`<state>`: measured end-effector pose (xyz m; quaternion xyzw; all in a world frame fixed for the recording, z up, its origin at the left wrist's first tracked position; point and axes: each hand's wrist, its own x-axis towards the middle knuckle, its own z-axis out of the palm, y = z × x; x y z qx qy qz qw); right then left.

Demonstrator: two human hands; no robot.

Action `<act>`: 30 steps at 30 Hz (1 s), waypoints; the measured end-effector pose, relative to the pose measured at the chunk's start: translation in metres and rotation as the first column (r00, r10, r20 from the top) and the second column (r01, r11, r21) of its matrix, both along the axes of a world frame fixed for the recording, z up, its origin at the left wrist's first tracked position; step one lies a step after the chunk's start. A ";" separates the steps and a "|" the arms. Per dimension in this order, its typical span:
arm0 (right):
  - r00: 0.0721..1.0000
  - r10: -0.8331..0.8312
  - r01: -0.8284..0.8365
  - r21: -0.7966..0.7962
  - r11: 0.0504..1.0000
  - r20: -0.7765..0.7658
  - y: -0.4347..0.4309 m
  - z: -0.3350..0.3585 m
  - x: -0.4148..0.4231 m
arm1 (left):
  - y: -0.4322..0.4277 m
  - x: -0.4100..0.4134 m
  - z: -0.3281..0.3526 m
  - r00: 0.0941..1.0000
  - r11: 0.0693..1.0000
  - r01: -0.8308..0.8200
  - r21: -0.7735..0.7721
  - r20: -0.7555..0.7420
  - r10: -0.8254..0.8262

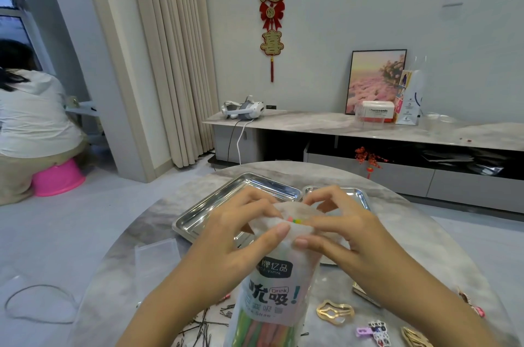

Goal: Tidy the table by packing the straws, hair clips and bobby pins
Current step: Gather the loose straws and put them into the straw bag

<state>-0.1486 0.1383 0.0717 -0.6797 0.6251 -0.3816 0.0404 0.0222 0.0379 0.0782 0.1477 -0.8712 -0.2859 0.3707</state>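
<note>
Fingers [279, 230] of left hand [226, 239] and right hand [351, 236] pinch a straw bag [269, 294] labelled "Drink".

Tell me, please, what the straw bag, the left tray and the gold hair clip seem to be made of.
Straw bag: thin plastic film, frosted and half-clear; the coloured straws show through it. Left tray: probably stainless steel, polished; it mirrors the room light. Gold hair clip: looks like gold-toned metal, shiny, though coated plastic is possible.
</note>
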 end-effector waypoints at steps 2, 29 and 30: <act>0.994 -0.011 0.022 -0.108 0.994 0.105 0.002 0.002 0.003 | 0.002 0.000 0.001 0.999 0.996 -0.004 0.094 -0.041 0.008; 0.969 -0.193 0.139 -0.306 0.942 -0.154 0.005 0.015 0.009 | 0.004 -0.012 -0.004 0.880 0.948 -0.078 0.307 -0.426 0.210; 0.967 -0.189 0.129 -0.310 0.942 -0.172 0.004 0.017 0.010 | 0.005 -0.014 -0.004 0.879 0.952 -0.076 0.296 -0.431 0.204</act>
